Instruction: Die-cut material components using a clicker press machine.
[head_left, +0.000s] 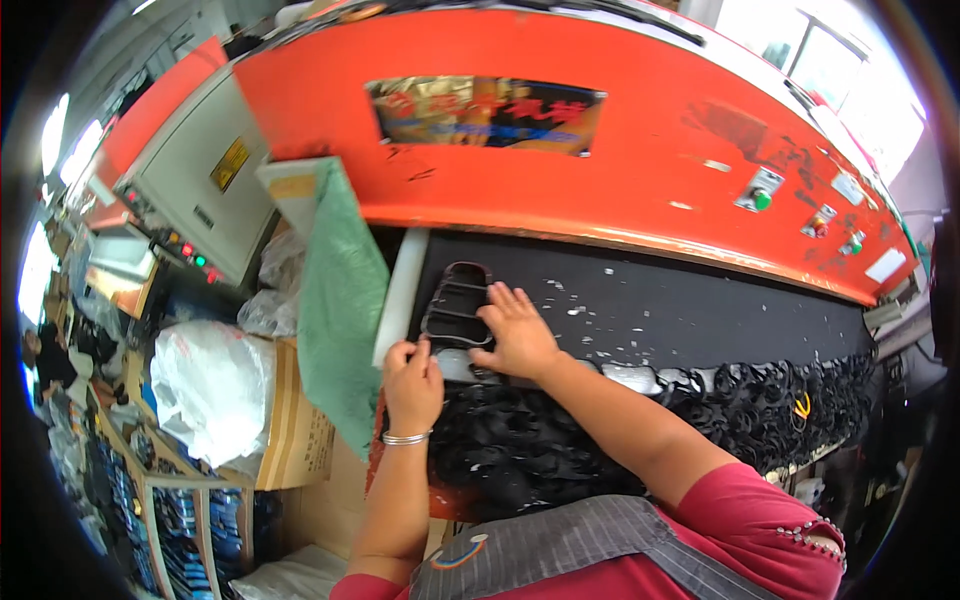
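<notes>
- Two hands work at the left end of the flat black machine bed (700, 300). The left hand (412, 382), with a thin silver bangle (406, 437) at the wrist, is curled narrow with its fingertips pinching at the near edge of the black slotted cutting frame (455, 305); whether it truly grips cannot be told.
- Nearest the body, a heaped pile of black cut-out loop pieces (560, 440) lies along the front edge of the bed, stretching away to the right.
- Just beyond, the right hand (518, 335) lies spread wide and flat, palm down, on the frame's right side.
- That frame looks stiff and fairly light, a rounded outline with several crossbars and open slots. It likely slides easily on the bed, so its outer rim or a crossbar seems the best hold.
- Left of it stand a white strip (400, 295) and a hanging green sheet (340, 320).
- Farthest, the orange machine hood (650, 150) arches over the bed.
</notes>
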